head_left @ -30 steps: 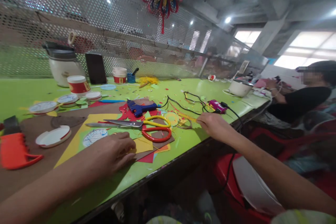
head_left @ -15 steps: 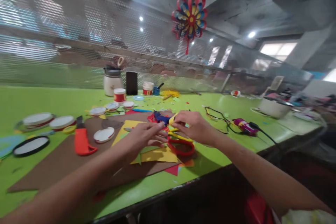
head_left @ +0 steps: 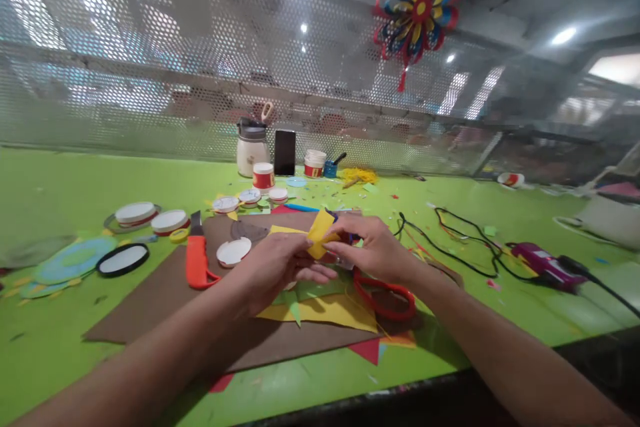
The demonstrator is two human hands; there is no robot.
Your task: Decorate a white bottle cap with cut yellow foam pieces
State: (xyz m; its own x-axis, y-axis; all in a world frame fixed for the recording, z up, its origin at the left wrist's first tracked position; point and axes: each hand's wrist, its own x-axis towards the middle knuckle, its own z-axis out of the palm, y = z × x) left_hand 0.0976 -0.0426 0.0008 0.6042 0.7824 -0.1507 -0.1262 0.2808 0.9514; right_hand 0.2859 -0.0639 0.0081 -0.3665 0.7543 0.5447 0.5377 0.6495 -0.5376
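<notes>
A short yellow paper strip (head_left: 321, 228), bent or crossed over itself, is pinched between my two hands above the work board. My left hand (head_left: 283, 259) grips its left end between thumb and index finger, the other fingers loosely extended. My right hand (head_left: 371, 247) holds the other end, thumb and fingertips together. Below them lie yellow paper (head_left: 325, 312) and green scraps on the brown board (head_left: 165, 310). Red-handled scissors (head_left: 400, 305) rest just under my right hand, their blades hidden. A dark blue piece behind my right fingers is mostly covered.
An orange utility knife (head_left: 197, 260) and a white lid (head_left: 234, 251) lie left of my hands. A purple device (head_left: 545, 265) with black cords is at the right. A kettle (head_left: 253, 150), a phone (head_left: 285, 153) and paper cups (head_left: 315, 163) stand at the back. A paper flower (head_left: 421, 8) hangs above.
My right hand has brought the yellow strip over to my left hand, which now pinches it too. The camera view has turned, shifting the table items.
</notes>
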